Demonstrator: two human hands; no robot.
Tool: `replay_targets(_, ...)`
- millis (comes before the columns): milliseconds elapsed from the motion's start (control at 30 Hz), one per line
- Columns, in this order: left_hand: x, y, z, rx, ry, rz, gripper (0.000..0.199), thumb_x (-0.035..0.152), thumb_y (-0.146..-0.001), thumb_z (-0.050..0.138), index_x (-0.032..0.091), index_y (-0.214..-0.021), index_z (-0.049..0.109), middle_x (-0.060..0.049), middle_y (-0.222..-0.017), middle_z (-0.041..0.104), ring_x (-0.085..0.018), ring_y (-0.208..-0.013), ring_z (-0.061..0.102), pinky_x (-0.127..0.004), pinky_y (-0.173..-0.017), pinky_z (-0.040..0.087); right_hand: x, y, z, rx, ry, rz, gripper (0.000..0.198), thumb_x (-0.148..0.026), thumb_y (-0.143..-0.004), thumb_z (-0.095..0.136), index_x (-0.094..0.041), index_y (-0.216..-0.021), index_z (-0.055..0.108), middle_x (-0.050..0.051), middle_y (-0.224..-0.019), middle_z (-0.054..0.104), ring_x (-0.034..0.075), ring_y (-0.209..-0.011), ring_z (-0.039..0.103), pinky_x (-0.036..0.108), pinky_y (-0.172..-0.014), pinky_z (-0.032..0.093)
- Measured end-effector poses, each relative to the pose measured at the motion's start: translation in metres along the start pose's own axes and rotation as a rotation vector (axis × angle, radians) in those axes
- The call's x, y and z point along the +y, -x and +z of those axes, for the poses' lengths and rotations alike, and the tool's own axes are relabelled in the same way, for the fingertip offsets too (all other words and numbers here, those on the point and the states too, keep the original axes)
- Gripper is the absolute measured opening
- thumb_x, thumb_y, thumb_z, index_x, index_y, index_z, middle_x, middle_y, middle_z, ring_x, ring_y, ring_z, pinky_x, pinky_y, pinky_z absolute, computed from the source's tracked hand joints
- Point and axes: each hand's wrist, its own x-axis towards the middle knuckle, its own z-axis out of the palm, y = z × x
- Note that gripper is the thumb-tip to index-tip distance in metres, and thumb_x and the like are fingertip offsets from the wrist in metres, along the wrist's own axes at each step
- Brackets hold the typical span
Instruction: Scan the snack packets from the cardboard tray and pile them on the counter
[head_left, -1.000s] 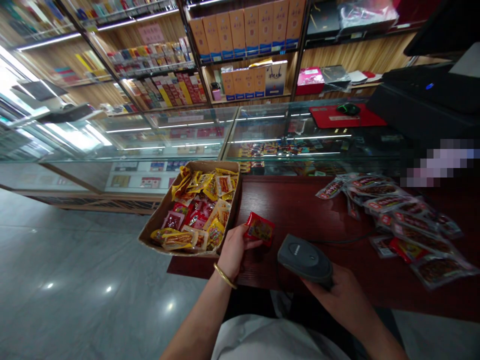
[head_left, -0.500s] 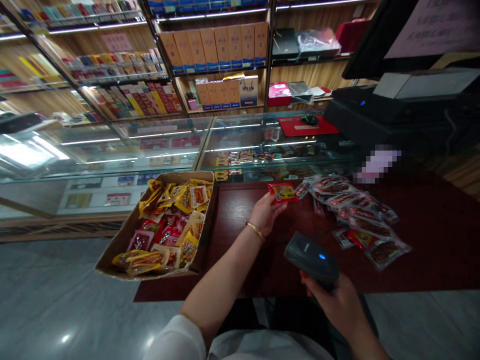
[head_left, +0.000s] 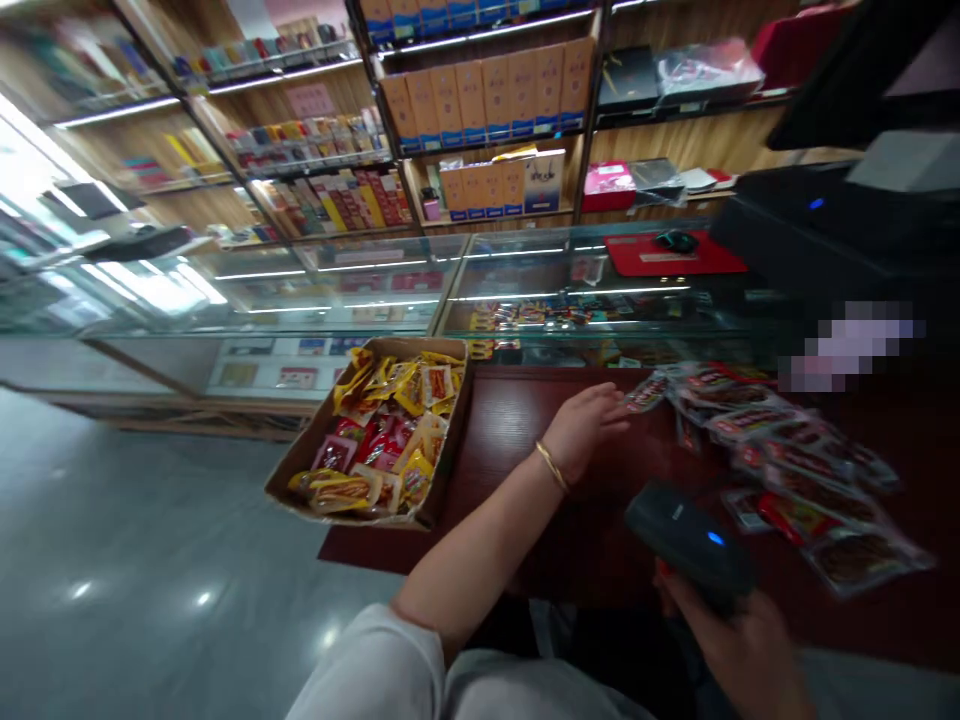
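My right hand point(head_left: 739, 630) is wrapped round the grip of a dark barcode scanner point(head_left: 690, 540) with a lit blue light. My left hand point(head_left: 589, 430), with a gold bangle at the wrist, reaches over the dark red table with its fingers stretched out, and no packet shows in it. Its fingertips are by the near end of a pile of clear snack packets point(head_left: 780, 440). A red and yellow packet point(head_left: 799, 517) lies among them. Left of my arm stands an open cardboard box point(head_left: 459, 440) of yellow and red snack packets point(head_left: 394, 435).
Behind the dark red table point(head_left: 502, 400) runs a glass display counter point(head_left: 517, 265). On it lie a red mat point(head_left: 637, 257) and a computer mouse point(head_left: 675, 241). Dark checkout equipment point(head_left: 810, 230) stands at the right. Shelves of boxed goods point(head_left: 495, 95) line the back.
The red packet has left my left hand, and that hand's fingers have stretched out towards the pile. The whole view has shifted, so the box and pile appear further right. The scanner remains held.
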Motion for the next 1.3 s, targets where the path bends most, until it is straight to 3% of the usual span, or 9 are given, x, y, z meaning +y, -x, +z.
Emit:
replay_targets(133, 0.039, 0.100, -0.081, 0.081, -0.343, 0.339, 0.029, 0.035, -0.083, 0.073, 0.018, -0.107, 0.078, -0.014, -0.115, 0.076, -0.025, -0.102, 0.070, -0.034, -0.087, 0.055, 0.000, -0.012, 0.017, -0.138, 0.082, -0.002, 0.026, -0.047, -0.071, 0.078, -0.025, -0.059, 0.078, 0.005, -0.058, 0.077, 0.028, -0.060, 0.077, 0.027, -0.057, 0.062)
replay_targets(233, 0.081, 0.157, -0.148, 0.477, -0.772, 0.541, 0.028, 0.039, -0.084, 0.068, 0.020, -0.101, 0.081, -0.011, -0.105, 0.079, -0.026, -0.098, 0.070, -0.035, -0.090, 0.053, -0.003, -0.014, 0.032, -0.160, 0.059, -0.032, 0.025, -0.046, -0.074, 0.075, -0.025, -0.060, 0.077, 0.005, -0.063, 0.079, 0.027, -0.063, 0.077, 0.026, -0.060, 0.061)
replay_targets(333, 0.119, 0.184, -0.213, 0.791, -1.306, 0.474, 0.031, 0.038, -0.084, 0.063, 0.023, -0.106, 0.081, -0.008, -0.109, 0.079, -0.029, -0.101, 0.069, -0.039, -0.096, 0.051, -0.006, -0.012, 0.045, -0.201, 0.032, -0.062, 0.025, -0.046, -0.074, 0.076, -0.024, -0.064, 0.078, 0.005, -0.066, 0.080, 0.026, -0.062, 0.077, 0.027, -0.056, 0.060)
replay_targets(467, 0.140, 0.178, -0.258, 0.739, -1.838, 0.246, 0.036, 0.035, -0.091, 0.051, 0.024, -0.110, 0.080, -0.010, -0.119, 0.077, -0.030, -0.113, 0.065, -0.039, -0.103, 0.046, -0.005, -0.011, 0.052, -0.201, 0.026, -0.098, 0.027, -0.049, -0.076, 0.077, -0.024, -0.066, 0.078, 0.006, -0.069, 0.081, 0.026, -0.065, 0.077, 0.026, -0.058, 0.060)
replay_targets(633, 0.140, 0.146, -0.261, 1.012, -2.088, -0.012, 0.052, 0.054, -0.092, 0.050, 0.013, -0.112, 0.075, -0.024, -0.123, 0.071, -0.041, -0.123, 0.057, -0.049, -0.100, 0.043, 0.005, -0.012, 0.048, -0.234, 0.026, -0.089, 0.028, -0.050, -0.076, 0.077, -0.024, -0.068, 0.080, 0.006, -0.068, 0.080, 0.026, -0.065, 0.077, 0.026, -0.061, 0.062)
replay_targets(767, 0.142, 0.136, -0.262, 0.963, -2.075, -0.111, 0.063, 0.067, -0.084, 0.054, 0.014, -0.110, 0.073, -0.024, -0.123, 0.071, -0.042, -0.123, 0.058, -0.052, -0.103, 0.040, 0.009, -0.012, 0.043, -0.209, -0.005, -0.051, 0.027, -0.050, -0.076, 0.077, -0.024, -0.067, 0.081, 0.005, -0.065, 0.079, 0.025, -0.062, 0.077, 0.024, -0.061, 0.062)
replay_targets(900, 0.143, 0.146, -0.262, 1.011, -1.909, 0.021, 0.065, 0.068, -0.078, 0.061, 0.017, -0.118, 0.071, -0.019, -0.123, 0.073, -0.040, -0.120, 0.062, -0.048, -0.099, 0.044, 0.004, -0.012, 0.042, -0.216, 0.007, -0.040, 0.028, -0.050, -0.076, 0.077, -0.024, -0.066, 0.080, 0.004, -0.065, 0.079, 0.024, -0.062, 0.076, 0.024, -0.060, 0.061)
replay_targets(1167, 0.145, 0.177, -0.251, 0.998, -1.546, 0.151, 0.039, 0.050, -0.086, 0.058, 0.026, -0.104, 0.082, -0.005, -0.071, 0.078, -0.028, -0.082, 0.074, -0.033, -0.074, 0.050, -0.011, -0.005, 0.044, -0.164, 0.004, -0.074, 0.026, -0.046, -0.077, 0.076, -0.023, -0.064, 0.078, 0.005, -0.067, 0.079, 0.024, -0.064, 0.076, 0.025, -0.062, 0.060)
replay_targets(1300, 0.144, 0.185, -0.225, 1.114, -1.514, 0.455, 0.039, 0.047, -0.090, 0.054, 0.024, -0.108, 0.080, -0.006, -0.080, 0.080, -0.026, -0.085, 0.072, -0.031, -0.074, 0.050, -0.004, -0.012, 0.039, -0.180, 0.005, -0.030, 0.027, -0.047, -0.074, 0.078, -0.022, -0.063, 0.079, 0.006, -0.066, 0.080, 0.025, -0.064, 0.077, 0.024, -0.061, 0.061)
